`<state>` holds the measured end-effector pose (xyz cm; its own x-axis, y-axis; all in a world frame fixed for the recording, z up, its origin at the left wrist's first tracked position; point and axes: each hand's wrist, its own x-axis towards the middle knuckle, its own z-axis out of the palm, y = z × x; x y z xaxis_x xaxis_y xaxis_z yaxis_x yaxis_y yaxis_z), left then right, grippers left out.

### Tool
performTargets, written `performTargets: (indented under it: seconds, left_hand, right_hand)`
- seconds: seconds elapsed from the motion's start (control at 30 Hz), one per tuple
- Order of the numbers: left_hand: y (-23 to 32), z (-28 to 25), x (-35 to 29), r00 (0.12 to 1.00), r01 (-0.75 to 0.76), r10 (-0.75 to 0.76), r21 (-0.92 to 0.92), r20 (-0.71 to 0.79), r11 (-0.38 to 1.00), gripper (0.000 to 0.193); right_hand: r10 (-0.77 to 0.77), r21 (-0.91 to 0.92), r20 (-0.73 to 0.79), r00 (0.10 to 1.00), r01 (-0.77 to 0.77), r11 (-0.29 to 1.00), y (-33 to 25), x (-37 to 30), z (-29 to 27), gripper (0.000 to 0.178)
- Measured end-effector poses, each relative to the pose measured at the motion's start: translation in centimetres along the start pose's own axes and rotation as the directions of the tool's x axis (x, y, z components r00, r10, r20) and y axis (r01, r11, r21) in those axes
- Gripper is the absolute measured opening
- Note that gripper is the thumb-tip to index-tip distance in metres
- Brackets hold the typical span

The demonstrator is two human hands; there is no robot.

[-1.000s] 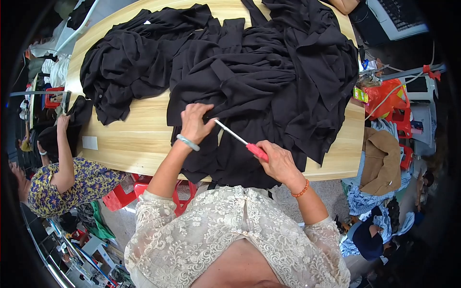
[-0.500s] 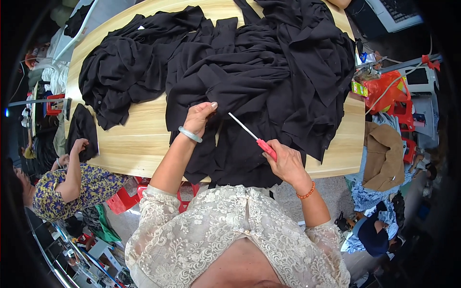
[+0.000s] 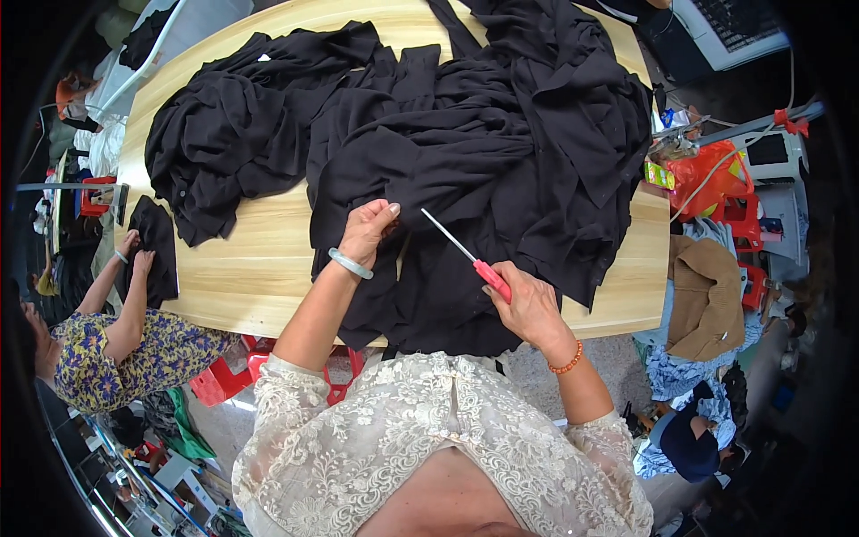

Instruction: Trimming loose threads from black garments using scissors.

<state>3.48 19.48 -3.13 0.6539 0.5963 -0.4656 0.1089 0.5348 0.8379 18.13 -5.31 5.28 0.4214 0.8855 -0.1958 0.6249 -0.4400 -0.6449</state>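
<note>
My left hand (image 3: 367, 234), with a pale bangle at its wrist, is closed in a pinch at the edge of a black garment (image 3: 425, 174). The exact bit between its fingertips is hard to make out against the dark cloth. In my right hand (image 3: 530, 309), a tool with a red handle and a long thin metal shaft (image 3: 452, 237) is gripped. Its tip points up and left toward my left fingertips, apart from them, above the black cloth. Part of the garment hangs over the table's near edge in front of me.
More black garments lie heaped on the light wooden table (image 3: 242, 273), at left (image 3: 237, 125) and right. A co-worker (image 3: 116, 345) at far left handles a black piece (image 3: 157, 251). Red stools (image 3: 219, 380) stand below. At right are a red bag (image 3: 707, 179) and a brown garment (image 3: 707, 295).
My hands hold nearly the same pose; the left has dropped slightly, the tool has shifted a little left. The co-worker's hands have moved up and left on the black piece.
</note>
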Motion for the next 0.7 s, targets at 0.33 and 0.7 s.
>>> performTargets:
  seconds: [0.33,0.7]
  left_hand:
    - [30.6,-11.8,5.4,0.781,-0.569,0.617,-0.523,-0.1,0.635,0.006]
    - [23.6,-30.8,2.7,0.605,-0.174,0.381,0.351,-0.699,0.92,0.013]
  right_hand:
    - [0.125,0.017,-0.209,0.97,-0.124,0.992,2.3,-1.5,-0.5,0.022]
    - [0.138,-0.033,-0.156,0.978,-0.145,0.989,2.0,-0.2,1.2,0.023]
